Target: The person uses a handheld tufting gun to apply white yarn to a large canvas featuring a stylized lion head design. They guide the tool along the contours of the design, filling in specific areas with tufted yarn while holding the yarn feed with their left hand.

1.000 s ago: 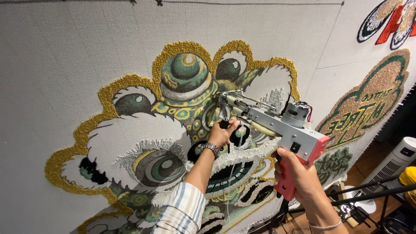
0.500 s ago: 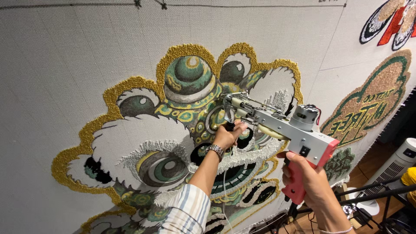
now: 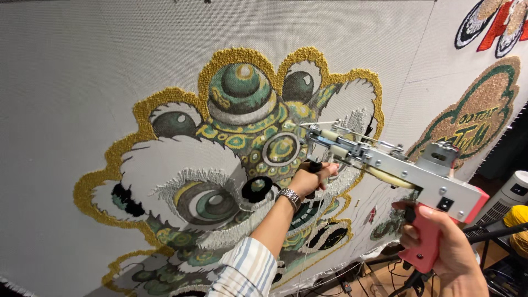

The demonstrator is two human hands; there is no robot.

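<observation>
I hold a tufting gun (image 3: 404,170) with a silver metal body and a pink grip against a stretched grey cloth (image 3: 82,71). My right hand (image 3: 445,250) is wrapped around the pink rear grip. My left hand (image 3: 311,177), with a metal watch on the wrist, grips the gun's black front handle. The gun's needle tip (image 3: 306,130) touches the cloth at the middle of a tufted lion-head design (image 3: 236,159) in gold, green, white and black yarn. A thin yarn strand runs down from the gun.
Another tufted piece (image 3: 476,118) in gold and green hangs on the cloth to the right, and a red and white one (image 3: 495,25) at the top right corner. A white fan-like appliance (image 3: 509,192), yellow yarn (image 3: 517,217) and cables lie low at right.
The view has shifted a little, and the gun and both hands sit slightly lower and to the right. The needle tip stays in the same central part of the design.
</observation>
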